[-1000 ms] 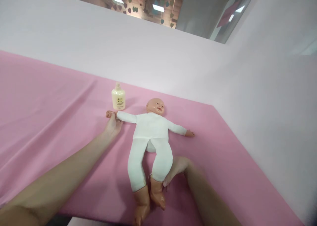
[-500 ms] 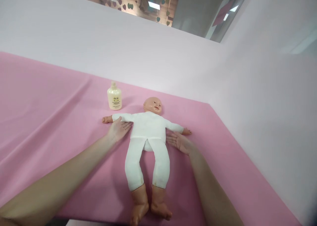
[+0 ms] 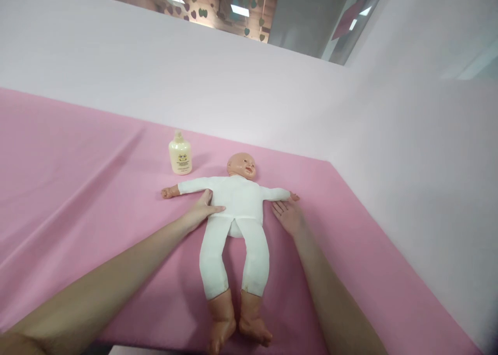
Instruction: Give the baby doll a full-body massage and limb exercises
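A baby doll (image 3: 237,197) in a white outfit lies on its back on pink cloth, arms stretched out to the sides and bare feet towards me. My left hand (image 3: 202,210) clasps the left edge of its torso, the thumb across the lower belly and the fingers at the doll's side below the armpit, partly hidden. On the other side, my right hand (image 3: 288,215) lies palm up with fingers extended, just below the doll's arm. It holds nothing, and a small gap separates it from the torso.
A pale yellow pump bottle (image 3: 180,155) stands behind the doll's arm, on the left. The pink cloth (image 3: 97,189) has a long fold at left. White walls (image 3: 233,96) border the table at the back and right, with a window (image 3: 307,23) above.
My left hand has moved right and its thumb now rests on the doll's torso. My right hand has shifted slightly right and up, and the doll's arm beside it is raised a little.
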The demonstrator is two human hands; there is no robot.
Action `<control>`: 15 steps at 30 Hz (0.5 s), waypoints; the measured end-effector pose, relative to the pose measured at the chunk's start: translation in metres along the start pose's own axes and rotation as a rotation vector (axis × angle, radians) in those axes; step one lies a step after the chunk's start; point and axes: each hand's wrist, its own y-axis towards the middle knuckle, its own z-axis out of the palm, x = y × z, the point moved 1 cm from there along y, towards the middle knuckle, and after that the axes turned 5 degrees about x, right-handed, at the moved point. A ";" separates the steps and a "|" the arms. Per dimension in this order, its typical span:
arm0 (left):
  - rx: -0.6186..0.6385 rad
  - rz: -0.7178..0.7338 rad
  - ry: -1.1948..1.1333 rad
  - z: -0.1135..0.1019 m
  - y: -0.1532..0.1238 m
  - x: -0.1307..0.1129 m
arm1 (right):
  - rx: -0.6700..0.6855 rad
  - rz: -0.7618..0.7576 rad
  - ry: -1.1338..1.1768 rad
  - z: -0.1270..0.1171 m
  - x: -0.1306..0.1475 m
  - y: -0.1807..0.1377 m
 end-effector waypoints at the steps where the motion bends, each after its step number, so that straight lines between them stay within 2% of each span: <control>1: 0.013 -0.001 0.004 -0.001 0.001 0.000 | -0.008 -0.017 -0.001 -0.001 0.000 0.001; 7: 0.023 -0.022 -0.017 -0.002 0.000 0.000 | -0.062 -0.101 -0.008 -0.005 0.002 0.007; 10: -0.044 -0.053 -0.057 0.003 -0.005 -0.002 | -0.113 -0.140 0.008 -0.006 0.004 0.010; 15: -0.124 -0.213 -0.164 0.010 -0.021 -0.006 | -0.110 -0.168 -0.004 -0.004 0.005 0.010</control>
